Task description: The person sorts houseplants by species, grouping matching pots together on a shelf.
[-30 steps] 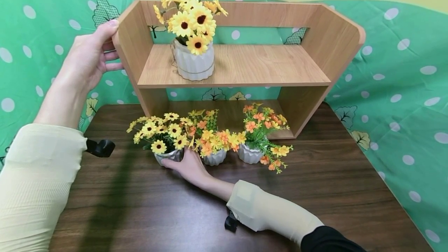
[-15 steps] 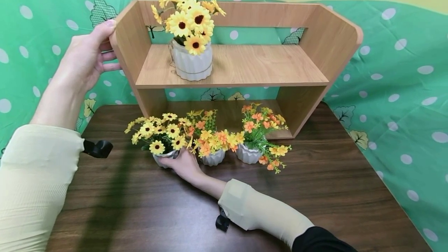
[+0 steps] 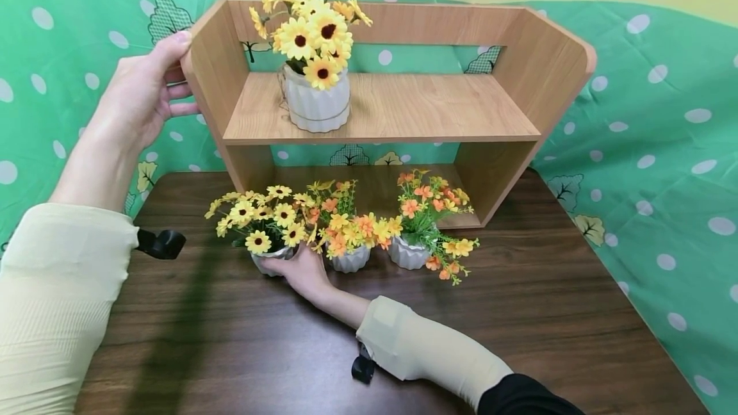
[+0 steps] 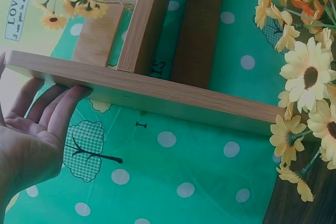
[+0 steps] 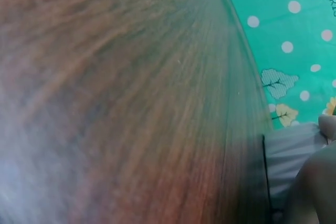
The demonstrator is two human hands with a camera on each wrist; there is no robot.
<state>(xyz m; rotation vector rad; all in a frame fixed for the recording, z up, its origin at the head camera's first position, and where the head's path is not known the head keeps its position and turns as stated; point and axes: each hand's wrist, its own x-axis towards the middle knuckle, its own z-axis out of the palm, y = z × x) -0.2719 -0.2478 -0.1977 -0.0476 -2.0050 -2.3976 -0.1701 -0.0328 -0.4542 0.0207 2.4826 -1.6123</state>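
Observation:
My left hand (image 3: 137, 96) holds the upper left side panel of a two-tier wooden shelf (image 3: 398, 104), thumb at the front edge. In the left wrist view its fingers (image 4: 55, 103) bend against the panel's outer face. On the table before the shelf, my right hand (image 3: 308, 274) grips a small grey-white ribbed flower pot (image 3: 262, 264) of yellow daisies (image 3: 256, 219), thumb across its front. The right wrist view catches part of this pot (image 5: 289, 153) at the lower right; the far fingers are hidden.
Close to the right hand stands a pot of orange-yellow flowers (image 3: 350, 260), with another similar pot (image 3: 408, 252) to its right. A larger daisy pot (image 3: 318, 104) sits on the upper tier. Behind the dark table (image 3: 277, 351) hangs a green dotted cloth (image 3: 651, 146).
The whole head view has shifted slightly. Both hands keep their holds; the right forearm has swung a little to the left, and the pots stay in place.

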